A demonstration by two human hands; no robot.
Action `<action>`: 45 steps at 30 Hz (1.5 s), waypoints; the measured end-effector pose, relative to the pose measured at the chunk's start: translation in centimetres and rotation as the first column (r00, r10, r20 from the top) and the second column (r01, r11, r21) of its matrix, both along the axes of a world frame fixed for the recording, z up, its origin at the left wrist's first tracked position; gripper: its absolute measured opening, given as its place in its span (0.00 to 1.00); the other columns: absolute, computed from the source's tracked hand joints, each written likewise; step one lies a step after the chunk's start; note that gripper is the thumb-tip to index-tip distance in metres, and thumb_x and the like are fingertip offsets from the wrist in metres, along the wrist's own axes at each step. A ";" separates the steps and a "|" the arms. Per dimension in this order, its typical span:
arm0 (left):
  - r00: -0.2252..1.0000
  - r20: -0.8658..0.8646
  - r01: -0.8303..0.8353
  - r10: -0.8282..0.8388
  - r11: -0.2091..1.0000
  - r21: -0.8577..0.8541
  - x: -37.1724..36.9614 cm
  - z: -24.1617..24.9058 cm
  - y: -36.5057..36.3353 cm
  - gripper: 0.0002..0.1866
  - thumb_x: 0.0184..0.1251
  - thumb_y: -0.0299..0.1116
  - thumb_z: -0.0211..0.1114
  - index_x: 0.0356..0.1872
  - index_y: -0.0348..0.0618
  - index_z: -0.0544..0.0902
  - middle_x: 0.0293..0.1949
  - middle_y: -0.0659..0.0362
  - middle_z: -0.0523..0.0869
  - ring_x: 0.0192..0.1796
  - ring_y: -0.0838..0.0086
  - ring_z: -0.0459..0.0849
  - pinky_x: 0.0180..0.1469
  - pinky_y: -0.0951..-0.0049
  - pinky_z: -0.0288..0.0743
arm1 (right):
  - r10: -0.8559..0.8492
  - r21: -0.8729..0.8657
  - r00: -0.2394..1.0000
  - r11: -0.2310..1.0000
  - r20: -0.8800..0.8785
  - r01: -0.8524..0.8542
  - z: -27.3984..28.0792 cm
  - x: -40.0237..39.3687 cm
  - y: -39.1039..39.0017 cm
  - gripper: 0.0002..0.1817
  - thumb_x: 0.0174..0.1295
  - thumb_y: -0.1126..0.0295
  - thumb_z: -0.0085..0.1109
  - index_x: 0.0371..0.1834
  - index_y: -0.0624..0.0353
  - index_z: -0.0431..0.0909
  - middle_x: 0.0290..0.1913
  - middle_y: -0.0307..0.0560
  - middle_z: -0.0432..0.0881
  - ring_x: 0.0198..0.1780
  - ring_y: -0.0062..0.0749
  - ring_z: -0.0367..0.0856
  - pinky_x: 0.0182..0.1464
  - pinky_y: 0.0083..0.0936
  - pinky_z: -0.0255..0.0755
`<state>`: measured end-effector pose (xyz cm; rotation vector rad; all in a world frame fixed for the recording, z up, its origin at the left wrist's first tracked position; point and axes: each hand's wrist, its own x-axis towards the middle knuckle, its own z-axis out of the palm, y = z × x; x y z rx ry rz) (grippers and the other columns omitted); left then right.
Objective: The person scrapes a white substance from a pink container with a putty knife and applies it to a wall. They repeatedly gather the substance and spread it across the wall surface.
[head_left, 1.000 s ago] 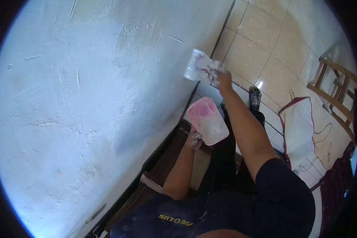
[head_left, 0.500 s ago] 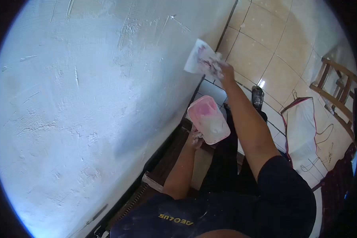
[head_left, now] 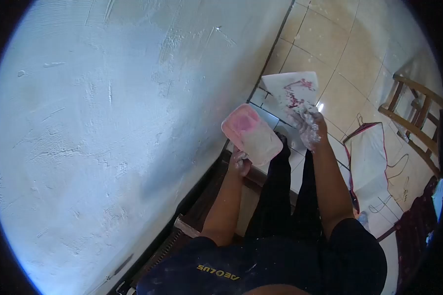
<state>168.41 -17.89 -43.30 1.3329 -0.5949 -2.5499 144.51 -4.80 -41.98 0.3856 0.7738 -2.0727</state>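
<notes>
My left hand [head_left: 240,163], smeared with white, is closed on the near edge of a pink plastic tub [head_left: 241,118]. White paste [head_left: 262,145] fills part of the tub, and its pink bottom shows at the far end. Up and to the right, my right hand [head_left: 307,129] is coated in paste and grips a flat white plastic spreader [head_left: 291,88] with reddish smears. The spreader is apart from both tub and wall. Rough, ridged white coating covers the wall [head_left: 108,123] on the left.
A dark wooden piece of furniture [head_left: 189,226] runs along the wall's foot below my left arm. On the tiled floor [head_left: 320,37] to the right lies a white sack with red edging [head_left: 371,152]. A wooden chair [head_left: 418,120] is beyond it.
My right hand has drawn back from near the wall, moving right and toward me, and the spreader has turned. The tub has shifted slightly left and away from me.
</notes>
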 end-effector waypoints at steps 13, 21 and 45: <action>0.997 0.013 -0.081 0.082 0.995 -0.055 -9.1 2.4 -1.2 0.34 0.47 0.33 0.61 0.61 0.39 0.66 0.57 0.54 0.74 0.61 0.62 0.71 0.64 0.58 0.66 | 0.064 0.414 0.991 0.910 -0.118 -0.010 5.9 -3.1 -0.7 0.21 0.55 0.80 0.58 0.53 0.73 0.71 0.48 0.58 0.78 0.43 0.28 0.78 0.42 0.17 0.73; 0.998 -0.060 -0.029 0.026 0.998 -0.055 -7.3 1.9 -0.7 0.37 0.46 0.37 0.64 0.62 0.41 0.64 0.57 0.55 0.74 0.60 0.64 0.72 0.62 0.60 0.67 | -0.087 -0.095 0.995 0.991 0.040 0.090 3.5 -3.0 -4.2 0.26 0.54 0.78 0.61 0.57 0.65 0.65 0.52 0.51 0.74 0.49 0.36 0.78 0.49 0.31 0.76; 0.978 0.193 -0.087 0.075 0.995 0.052 4.1 0.8 4.0 0.45 0.39 0.28 0.62 0.67 0.45 0.57 0.61 0.54 0.68 0.61 0.59 0.70 0.62 0.58 0.67 | 0.106 -0.236 0.994 0.967 0.040 -0.093 0.7 -3.2 -16.8 0.18 0.61 0.69 0.56 0.53 0.65 0.72 0.44 0.47 0.79 0.46 0.36 0.79 0.48 0.28 0.76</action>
